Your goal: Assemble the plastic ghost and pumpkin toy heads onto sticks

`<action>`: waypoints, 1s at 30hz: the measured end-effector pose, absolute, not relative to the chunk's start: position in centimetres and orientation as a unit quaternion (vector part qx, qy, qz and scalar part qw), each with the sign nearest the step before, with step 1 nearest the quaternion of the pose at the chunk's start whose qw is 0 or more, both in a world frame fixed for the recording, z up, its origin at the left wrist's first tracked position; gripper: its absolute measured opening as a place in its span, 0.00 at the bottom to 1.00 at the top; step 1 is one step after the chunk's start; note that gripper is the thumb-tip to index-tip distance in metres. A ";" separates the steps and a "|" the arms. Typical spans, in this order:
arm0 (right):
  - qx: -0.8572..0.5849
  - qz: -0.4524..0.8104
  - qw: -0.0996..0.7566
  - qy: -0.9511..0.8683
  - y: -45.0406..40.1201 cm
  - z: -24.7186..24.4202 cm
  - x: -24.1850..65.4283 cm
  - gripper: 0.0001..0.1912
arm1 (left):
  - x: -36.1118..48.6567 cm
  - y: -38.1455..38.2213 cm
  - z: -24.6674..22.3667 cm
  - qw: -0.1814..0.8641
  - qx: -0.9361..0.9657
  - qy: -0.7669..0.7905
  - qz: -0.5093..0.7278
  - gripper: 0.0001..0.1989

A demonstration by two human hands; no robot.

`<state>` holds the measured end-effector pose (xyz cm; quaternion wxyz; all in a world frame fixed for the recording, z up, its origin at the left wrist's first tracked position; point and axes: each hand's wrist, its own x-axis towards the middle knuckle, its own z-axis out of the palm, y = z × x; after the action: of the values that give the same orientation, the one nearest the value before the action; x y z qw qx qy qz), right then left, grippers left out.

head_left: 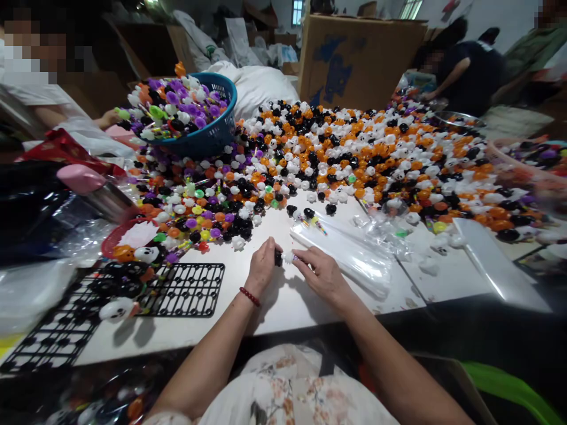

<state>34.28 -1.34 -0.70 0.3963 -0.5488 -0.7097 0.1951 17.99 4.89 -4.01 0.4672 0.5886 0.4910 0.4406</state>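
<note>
A white tabletop [181,333] spans the cluttered room, banked beyond the hands with a heap of orange, white, black and purple figures [336,147], too many to count. One big cardboard carton [363,65] stands behind it. Left of the hands are one heaped blue basket [199,141], black grid racks [190,289] and one small red basket [106,245]; clear plastic sleeves [354,254] lie beyond the right hand [321,274]. It pinches one white piece [289,258], fingers nearly closed; the curled left hand [261,268] grips one black piece [278,257] beside it.
</note>
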 end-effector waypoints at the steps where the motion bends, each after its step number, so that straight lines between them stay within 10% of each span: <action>1: -0.545 0.196 0.389 -0.716 -1.4 -0.6 34.3 0.13 | 17.9 4.7 -4.0 0.457 0.603 0.487 0.436 0.26; 22: -0.547 0.284 0.299 -0.728 -1.8 -3.7 32.4 0.10 | 17.2 2.7 -5.7 0.315 0.772 0.481 0.270 0.13; 30: -0.595 -0.002 0.281 -0.753 3.5 -5.2 34.4 0.14 | 12.2 6.9 -5.1 0.072 0.726 0.651 0.210 0.20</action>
<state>34.41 3.48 -5.22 0.2807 -0.5946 -0.7534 -0.0018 12.24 6.90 -5.09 0.0721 0.7261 0.6508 0.2098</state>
